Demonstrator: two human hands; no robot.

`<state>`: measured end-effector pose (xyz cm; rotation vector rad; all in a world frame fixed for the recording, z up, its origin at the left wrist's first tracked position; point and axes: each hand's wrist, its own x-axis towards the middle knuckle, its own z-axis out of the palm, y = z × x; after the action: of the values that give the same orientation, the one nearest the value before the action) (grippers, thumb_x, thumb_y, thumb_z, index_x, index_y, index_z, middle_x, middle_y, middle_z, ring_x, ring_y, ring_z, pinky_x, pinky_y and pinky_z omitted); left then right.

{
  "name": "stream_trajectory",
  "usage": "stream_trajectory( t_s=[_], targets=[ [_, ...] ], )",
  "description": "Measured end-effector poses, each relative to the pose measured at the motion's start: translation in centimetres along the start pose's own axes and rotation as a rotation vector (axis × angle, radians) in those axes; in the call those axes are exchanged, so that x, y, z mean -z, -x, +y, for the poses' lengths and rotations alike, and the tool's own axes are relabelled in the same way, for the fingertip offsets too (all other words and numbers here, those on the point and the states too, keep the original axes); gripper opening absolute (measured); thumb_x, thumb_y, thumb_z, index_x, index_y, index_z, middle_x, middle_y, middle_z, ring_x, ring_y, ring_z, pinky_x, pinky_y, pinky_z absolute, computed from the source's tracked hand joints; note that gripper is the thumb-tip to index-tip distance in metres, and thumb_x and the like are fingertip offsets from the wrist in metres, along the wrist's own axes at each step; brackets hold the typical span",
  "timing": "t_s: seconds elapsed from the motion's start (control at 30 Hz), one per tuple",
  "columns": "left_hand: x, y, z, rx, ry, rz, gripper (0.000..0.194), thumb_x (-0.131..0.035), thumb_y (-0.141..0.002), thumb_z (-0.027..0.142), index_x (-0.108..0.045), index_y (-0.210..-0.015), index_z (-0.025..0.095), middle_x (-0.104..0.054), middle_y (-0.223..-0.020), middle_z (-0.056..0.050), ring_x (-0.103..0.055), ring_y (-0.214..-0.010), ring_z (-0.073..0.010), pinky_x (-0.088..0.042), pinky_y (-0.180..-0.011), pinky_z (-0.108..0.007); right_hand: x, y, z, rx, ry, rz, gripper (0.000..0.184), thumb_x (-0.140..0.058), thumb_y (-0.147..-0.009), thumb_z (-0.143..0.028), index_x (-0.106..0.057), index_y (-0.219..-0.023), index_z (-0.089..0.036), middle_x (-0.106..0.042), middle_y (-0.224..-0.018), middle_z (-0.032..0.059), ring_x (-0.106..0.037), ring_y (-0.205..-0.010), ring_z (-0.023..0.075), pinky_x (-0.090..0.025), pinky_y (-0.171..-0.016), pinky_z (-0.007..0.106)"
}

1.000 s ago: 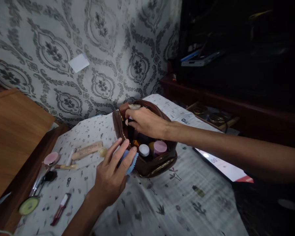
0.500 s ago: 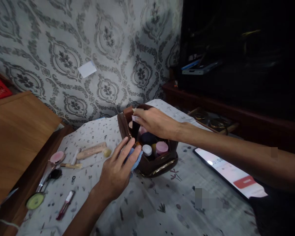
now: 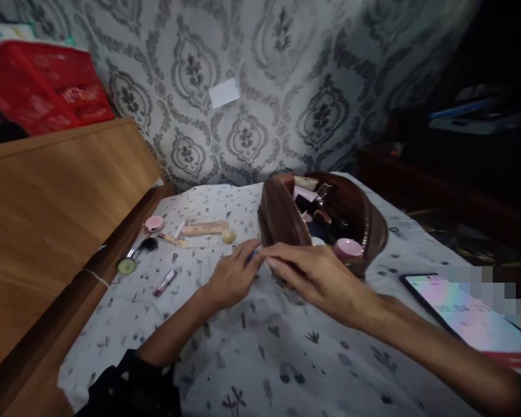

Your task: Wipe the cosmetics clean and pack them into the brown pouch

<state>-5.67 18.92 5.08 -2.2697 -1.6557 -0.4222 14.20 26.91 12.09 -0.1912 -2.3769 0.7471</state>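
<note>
Head view, left hand (image 3: 233, 275) grasping blue cloth (image 3: 252, 255), right grip (image 3: 330, 284) unclear, brown bag (image 3: 283, 215) behind

Hands: two, left hand (image 3: 232, 277) and right hand (image 3: 319, 279). Blue scrap (image 3: 252, 255): one, at the left fingers. Brown bag (image 3: 282, 213): one; contents several, overlapping, no sure count. Inside it, pink-lidded jar (image 3: 348, 248): one. Loose on the cloth (image 3: 247, 359): beige tube (image 3: 205, 228), one; pink compact (image 3: 154, 223), one; yellowish round piece (image 3: 228, 236), one; green-faced round pot (image 3: 126, 266), one; lip gloss (image 3: 165, 282), one; brushes, two, dark brush (image 3: 148, 244) and pale brush (image 3: 172, 240). Phone (image 3: 460, 315): one. Red basket (image 3: 47, 87): one. White card (image 3: 224, 93): one.
</note>
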Motion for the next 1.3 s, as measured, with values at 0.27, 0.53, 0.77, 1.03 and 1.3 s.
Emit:
stream_trajectory(
  t_s=[0.27,0.53,0.77,1.03,1.3],
  targets=[
    [-0.3,4.4,-4.5,0.345,0.056,-0.204,0.037,-0.045,-0.085,0.004,-0.055,-0.118,0.018,-0.053,-0.135,-0.012,-0.046,-0.129,-0.0259,-0.053,-0.096,-0.043,-9.0,-0.8,3.1,-0.336,-0.230,-0.157,0.027,-0.047,-0.089,-0.027,-0.066,-0.104,-0.015,-0.065,-0.066,0.0008,-0.061,-0.055,0.0128,-0.046,-0.057,0.024],
    [-1.9,2.3,-7.3,0.492,0.104,-0.058,0.047,-0.046,-0.083,0.005,-0.051,-0.126,0.022,-0.054,-0.131,-0.008,-0.048,-0.126,-0.0222,-0.048,-0.101,-0.036,-15.9,-3.6,7.1,-0.640,-0.647,0.136,0.031,-0.053,-0.073,-0.037,-0.059,-0.094,-0.016,-0.060,-0.064,-0.0007,-0.057,-0.051,0.0133,-0.040,-0.043,0.022],
    [-2.1,-0.2,-10.2,0.492,0.014,-0.085,0.040,-0.045,-0.089,0.007,-0.053,-0.126,0.020,-0.052,-0.136,-0.009,-0.047,-0.126,-0.0208,-0.044,-0.105,-0.034,-16.4,-2.0,7.3,-0.527,-0.549,0.103,0.032,-0.050,-0.078,-0.040,-0.061,-0.096,-0.017,-0.060,-0.065,-0.0003,-0.056,-0.052,0.0132,-0.043,-0.046,0.024],
    [3.0,2.3,-19.2,0.828,-0.147,-0.113,0.040,-0.036,-0.088,0.006,-0.052,-0.125,0.007,-0.044,-0.140,-0.021,-0.043,-0.133,-0.0293,-0.043,-0.105,-0.041,-16.1,-1.8,6.3,-0.533,-0.438,0.078,0.021,-0.048,-0.082,-0.020,-0.065,-0.094,-0.015,-0.054,-0.056,-0.0045,-0.053,-0.052,0.0110,-0.041,-0.051,0.020],
    [5.1,4.0,-24.3,0.977,-0.206,-0.279,0.043,-0.057,-0.077,0.029,-0.060,-0.117,0.013,-0.060,-0.118,-0.020,-0.055,-0.114,-0.0431,-0.046,-0.090,-0.057,-15.8,-2.0,6.2,-0.554,-0.342,0.064,0.027,-0.050,-0.082,-0.006,-0.071,-0.097,-0.014,-0.057,-0.060,-0.0036,-0.057,-0.056,0.0095,-0.042,-0.057,0.018]
  ],
)
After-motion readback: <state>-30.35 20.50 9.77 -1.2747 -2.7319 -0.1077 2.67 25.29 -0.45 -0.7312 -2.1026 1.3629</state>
